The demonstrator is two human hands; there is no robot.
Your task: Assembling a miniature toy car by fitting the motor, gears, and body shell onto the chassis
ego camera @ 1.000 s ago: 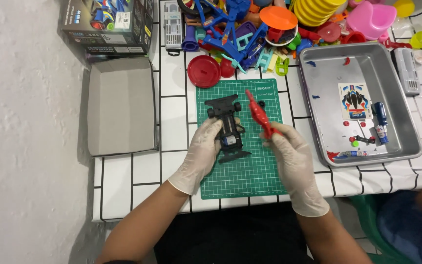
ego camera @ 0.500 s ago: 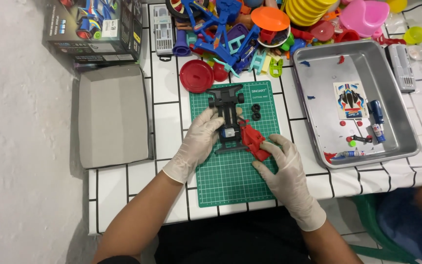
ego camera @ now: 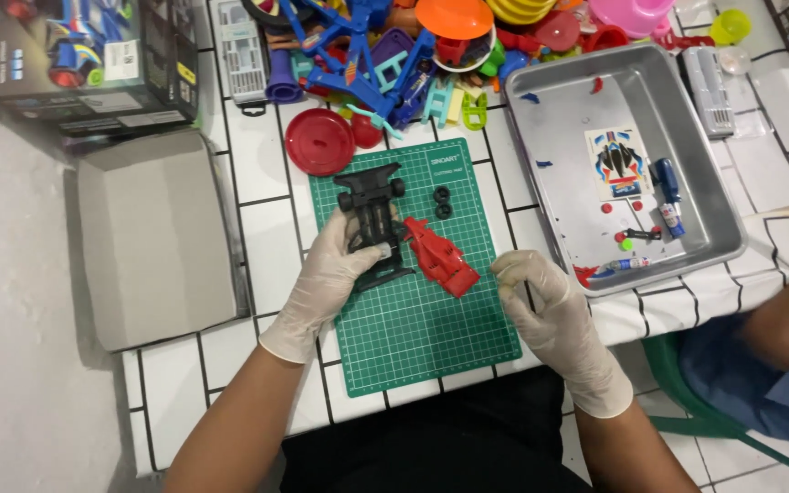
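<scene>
Two gloved hands work over the green cutting mat, which I take as the landmark here. The left hand grasps the black toy car chassis on the upper left part of the mat, with the fingers wrapped around its rear end. The right hand is at the right edge of the mat, loosely curled and, as far as I can see, holding nothing. The red car body lies free on the middle of the mat, just beside the chassis and touching no hand.

I judge the assembly is somewhere in the middle: the chassis looks mostly built, but the body is not yet on it, and two small black wheels lie loose on the mat, above the body.

To the right of the mat stands a metal tray with a sticker sheet, a small blue tube and little red parts. To the left of the mat is a grey box lid. Beyond the mat lie a red round lid, a pile of colourful plastic toys and a dark toy box. Another person's arm is at the far right. Nothing blocks the mat itself.
</scene>
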